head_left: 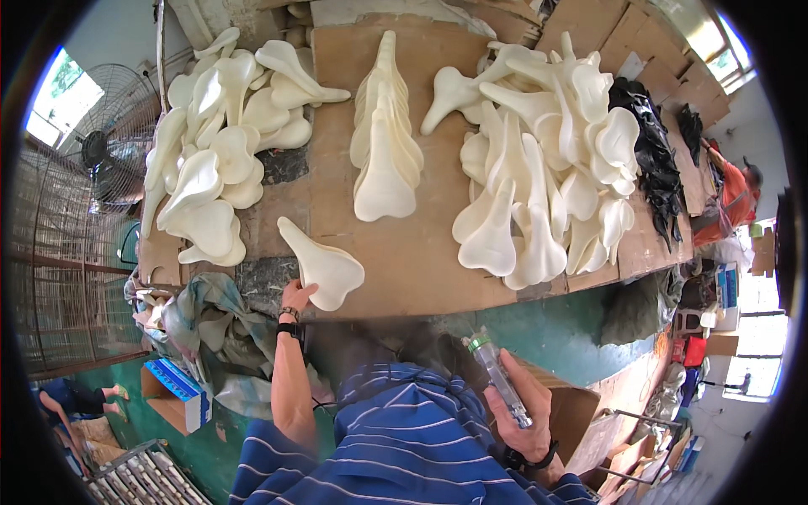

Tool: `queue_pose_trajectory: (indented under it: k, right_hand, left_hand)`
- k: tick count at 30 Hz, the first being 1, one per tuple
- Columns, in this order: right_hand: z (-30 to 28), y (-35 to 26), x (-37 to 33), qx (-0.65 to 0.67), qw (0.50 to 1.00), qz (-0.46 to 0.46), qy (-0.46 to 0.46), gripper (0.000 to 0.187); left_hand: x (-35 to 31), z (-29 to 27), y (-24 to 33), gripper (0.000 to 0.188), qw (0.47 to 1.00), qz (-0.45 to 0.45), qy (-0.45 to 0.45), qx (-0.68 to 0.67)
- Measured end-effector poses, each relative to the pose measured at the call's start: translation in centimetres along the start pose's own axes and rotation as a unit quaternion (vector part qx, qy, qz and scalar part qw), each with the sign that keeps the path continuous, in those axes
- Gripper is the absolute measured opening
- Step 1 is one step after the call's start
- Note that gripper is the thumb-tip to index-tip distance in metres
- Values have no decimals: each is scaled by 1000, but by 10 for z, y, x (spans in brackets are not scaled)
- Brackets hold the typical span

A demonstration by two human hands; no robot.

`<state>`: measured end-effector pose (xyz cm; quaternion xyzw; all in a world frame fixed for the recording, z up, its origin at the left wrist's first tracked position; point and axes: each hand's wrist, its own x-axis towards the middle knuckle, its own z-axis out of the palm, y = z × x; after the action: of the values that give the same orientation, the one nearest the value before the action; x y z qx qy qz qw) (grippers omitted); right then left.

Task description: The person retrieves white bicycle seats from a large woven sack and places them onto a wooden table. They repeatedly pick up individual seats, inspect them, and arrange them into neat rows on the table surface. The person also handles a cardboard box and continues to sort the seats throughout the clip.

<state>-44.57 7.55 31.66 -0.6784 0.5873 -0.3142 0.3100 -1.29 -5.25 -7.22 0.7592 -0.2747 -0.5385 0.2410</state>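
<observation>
My left hand (297, 296) is at the near edge of the table, its fingers at the lower left rim of a cream bicycle-saddle foam pad (330, 271); whether they grip it or only touch it is hard to see. That pad seems to lie over another one, narrow nose pointing up and left. Off the table's front edge, my right hand (523, 402) is closed around a clear tube-shaped tool (498, 377) with a green collar. Beyond the pad, a neat overlapping row of similar saddle pads (385, 198) runs down the middle of the table.
Loose heaps of saddle pads lie at the left (202, 181) and right (539, 168) of the cardboard-covered table (421, 278). Black plastic (648, 143) lies at the right edge. A fan (97, 151), sacks (223, 320) and a blue box (178, 391) stand left. Other people are at both sides.
</observation>
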Motion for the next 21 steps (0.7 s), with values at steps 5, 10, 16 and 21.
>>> queue_pose_trajectory:
  k: [5,10,16,21]
  right_hand:
    - [6,-13,8,0,998,11,57,60]
    - [13,-18,10,-2,996,-16,89,57]
    - [22,-28,6,14,997,30,76,57]
    - [22,-27,-4,15,996,44,75,55]
  left_hand:
    - [-13,12,24,53,997,61,38,-6]
    - [-18,39,102,54,940,324,54,91]
    - [30,121,187,55,865,462,88,173]
    - [38,139,203,58,860,435,109,243]
